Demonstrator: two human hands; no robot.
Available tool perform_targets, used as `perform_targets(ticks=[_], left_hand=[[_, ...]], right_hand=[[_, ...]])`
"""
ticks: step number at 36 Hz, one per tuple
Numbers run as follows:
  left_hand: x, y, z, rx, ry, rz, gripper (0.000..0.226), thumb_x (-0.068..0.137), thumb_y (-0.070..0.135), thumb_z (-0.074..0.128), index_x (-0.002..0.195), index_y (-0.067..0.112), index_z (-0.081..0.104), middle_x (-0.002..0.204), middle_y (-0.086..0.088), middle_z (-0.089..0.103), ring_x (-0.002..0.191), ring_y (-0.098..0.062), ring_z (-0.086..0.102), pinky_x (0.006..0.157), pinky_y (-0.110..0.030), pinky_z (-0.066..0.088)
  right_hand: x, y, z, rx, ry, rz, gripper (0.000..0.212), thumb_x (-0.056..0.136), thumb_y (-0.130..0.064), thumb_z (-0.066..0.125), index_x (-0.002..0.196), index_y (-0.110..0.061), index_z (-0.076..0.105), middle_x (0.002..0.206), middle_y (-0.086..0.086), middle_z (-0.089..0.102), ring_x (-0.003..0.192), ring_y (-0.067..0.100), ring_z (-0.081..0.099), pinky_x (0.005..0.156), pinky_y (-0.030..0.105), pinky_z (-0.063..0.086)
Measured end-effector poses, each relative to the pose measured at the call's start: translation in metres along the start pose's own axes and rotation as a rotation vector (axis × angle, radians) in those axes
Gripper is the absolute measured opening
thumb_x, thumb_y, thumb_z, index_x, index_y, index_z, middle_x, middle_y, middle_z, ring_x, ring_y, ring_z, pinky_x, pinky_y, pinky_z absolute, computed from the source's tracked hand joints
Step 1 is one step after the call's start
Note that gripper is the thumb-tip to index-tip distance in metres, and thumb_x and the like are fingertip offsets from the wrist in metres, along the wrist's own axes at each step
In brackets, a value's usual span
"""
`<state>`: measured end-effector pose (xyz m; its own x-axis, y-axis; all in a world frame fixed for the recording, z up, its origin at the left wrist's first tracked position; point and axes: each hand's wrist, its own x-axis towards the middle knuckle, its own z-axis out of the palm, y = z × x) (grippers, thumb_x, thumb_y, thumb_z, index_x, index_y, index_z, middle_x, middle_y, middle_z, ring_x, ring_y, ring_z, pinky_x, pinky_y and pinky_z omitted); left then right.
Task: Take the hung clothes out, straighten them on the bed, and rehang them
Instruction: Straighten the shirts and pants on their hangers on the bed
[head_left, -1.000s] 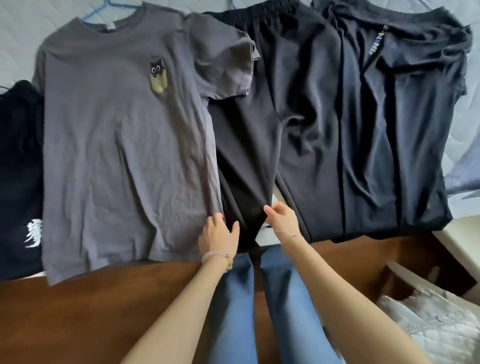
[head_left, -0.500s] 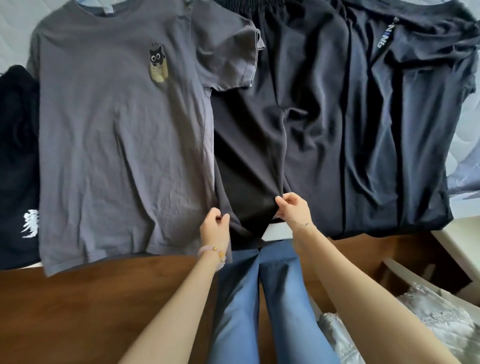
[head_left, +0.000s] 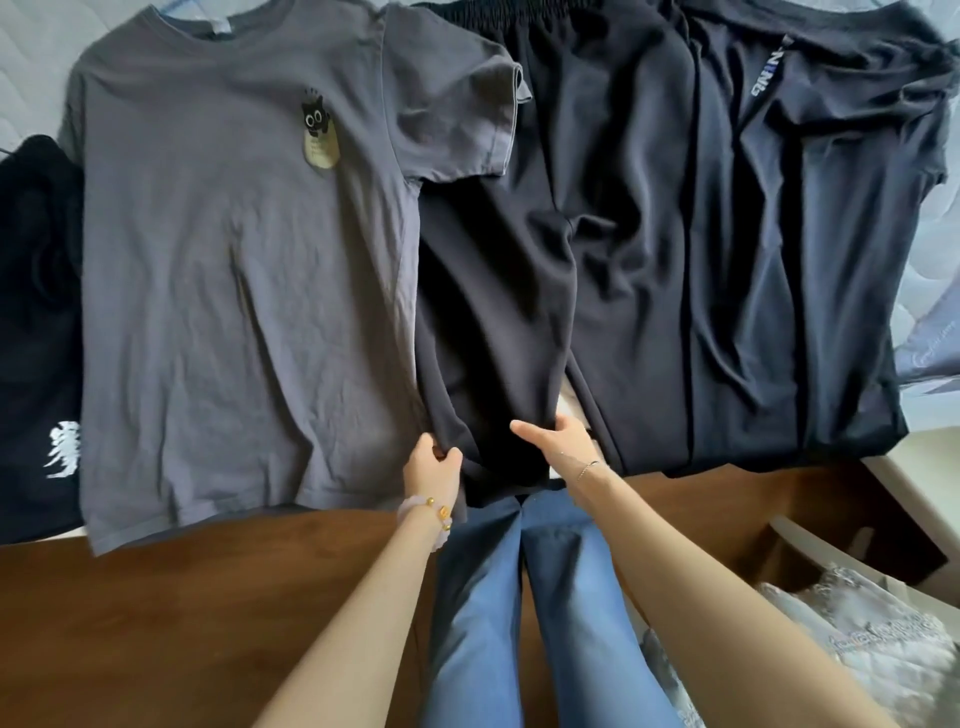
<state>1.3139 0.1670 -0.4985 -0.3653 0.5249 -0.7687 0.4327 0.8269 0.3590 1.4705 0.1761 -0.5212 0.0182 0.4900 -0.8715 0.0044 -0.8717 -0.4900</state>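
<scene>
Black trousers (head_left: 519, 291) lie on the bed (head_left: 31, 67) beside the grey T-shirt (head_left: 234, 260); left hand (head_left: 434, 462) pinches one leg's hem, right hand (head_left: 563, 441) grips its other edge; uneven tugging could drag the overlapping shirt askew.

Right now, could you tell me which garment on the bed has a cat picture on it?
The grey short-sleeved T-shirt, second from the left; the others are black or dark navy.

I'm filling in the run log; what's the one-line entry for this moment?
stage: straightening | item: black pants on bed | left hand: pinching hem | right hand: gripping hem | neighbour: grey T-shirt flat
</scene>
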Motion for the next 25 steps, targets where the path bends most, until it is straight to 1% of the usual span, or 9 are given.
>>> perform_targets(ticks=[5,8,11,13,15,18,21,23,25], left_hand=[[-0.020,0.008,-0.010,-0.050,-0.052,-0.037,0.016,0.089,0.014,0.047,0.098,0.002,0.051,0.101,-0.020,0.059,0.098,-0.037,0.058,0.091,-0.044,0.049],[-0.043,0.009,-0.029,-0.332,-0.079,-0.069,0.012,0.091,0.003,0.043,0.080,0.001,0.048,0.089,-0.020,0.057,0.092,-0.032,0.058,0.089,-0.043,0.051],[-0.068,0.016,-0.046,-0.563,-0.146,-0.068,0.012,0.094,0.002,0.043,0.088,0.002,0.053,0.098,-0.017,0.059,0.094,-0.024,0.061,0.088,-0.036,0.051],[-0.080,0.024,-0.051,-0.732,-0.172,-0.078,0.022,0.095,0.002,0.042,0.080,0.012,0.054,0.087,-0.009,0.062,0.085,-0.018,0.060,0.081,-0.032,0.050],[-0.089,0.035,-0.049,-0.877,-0.202,-0.103,0.026,0.096,0.005,0.040,0.082,0.014,0.058,0.084,-0.006,0.067,0.082,-0.017,0.062,0.080,-0.033,0.051],[-0.095,0.048,-0.039,-0.990,-0.277,-0.186,0.026,0.100,0.016,0.038,0.096,0.011,0.063,0.102,-0.009,0.067,0.096,-0.022,0.062,0.090,-0.039,0.048],[-0.105,0.066,-0.031,-1.040,-0.385,-0.340,0.032,0.099,0.031,0.037,0.112,0.012,0.059,0.119,-0.015,0.061,0.113,-0.030,0.055,0.091,-0.039,0.040],[-0.110,0.075,-0.027,-1.081,-0.397,-0.357,0.042,0.099,0.033,0.033,0.128,0.007,0.050,0.130,-0.013,0.055,0.125,-0.030,0.047,0.090,-0.038,0.039],[-0.116,0.080,-0.029,-1.130,-0.422,-0.318,0.042,0.097,0.036,0.037,0.121,0.008,0.057,0.134,-0.013,0.053,0.121,-0.027,0.051,0.089,-0.039,0.044]], right_hand=[[-0.013,-0.001,-0.009,-0.060,0.036,-0.043,0.031,0.092,-0.023,0.062,0.118,-0.006,0.062,0.107,0.005,0.067,0.101,0.020,0.063,0.083,0.030,0.049],[-0.021,-0.008,-0.027,-0.044,0.088,-0.066,0.031,0.086,-0.033,0.067,0.104,-0.008,0.068,0.103,0.005,0.072,0.101,0.023,0.066,0.091,0.039,0.053],[-0.041,-0.028,-0.046,0.036,0.098,-0.100,0.023,0.090,-0.033,0.064,0.090,-0.010,0.068,0.084,0.002,0.070,0.080,0.018,0.063,0.074,0.031,0.051],[-0.052,-0.036,-0.056,0.210,0.023,-0.064,0.022,0.093,-0.029,0.062,0.101,-0.010,0.068,0.098,0.008,0.073,0.090,0.022,0.066,0.083,0.035,0.052],[-0.065,-0.042,-0.062,0.289,-0.061,-0.010,0.030,0.093,-0.025,0.061,0.115,-0.005,0.066,0.111,0.012,0.071,0.099,0.026,0.065,0.087,0.037,0.052],[-0.081,-0.040,-0.061,0.287,-0.119,0.042,0.036,0.089,-0.019,0.066,0.119,0.001,0.064,0.114,0.015,0.071,0.104,0.028,0.067,0.088,0.035,0.055],[-0.095,-0.043,-0.059,0.269,-0.149,0.009,0.034,0.084,-0.012,0.068,0.114,0.003,0.066,0.101,0.014,0.075,0.093,0.025,0.072,0.072,0.028,0.058],[-0.102,-0.050,-0.065,0.313,-0.162,-0.042,0.026,0.086,-0.011,0.065,0.108,0.002,0.067,0.094,0.013,0.076,0.084,0.022,0.074,0.063,0.025,0.058],[-0.109,-0.060,-0.074,0.406,-0.186,-0.102,0.032,0.085,-0.016,0.064,0.113,0.000,0.066,0.104,0.015,0.073,0.092,0.025,0.072,0.067,0.028,0.058]])
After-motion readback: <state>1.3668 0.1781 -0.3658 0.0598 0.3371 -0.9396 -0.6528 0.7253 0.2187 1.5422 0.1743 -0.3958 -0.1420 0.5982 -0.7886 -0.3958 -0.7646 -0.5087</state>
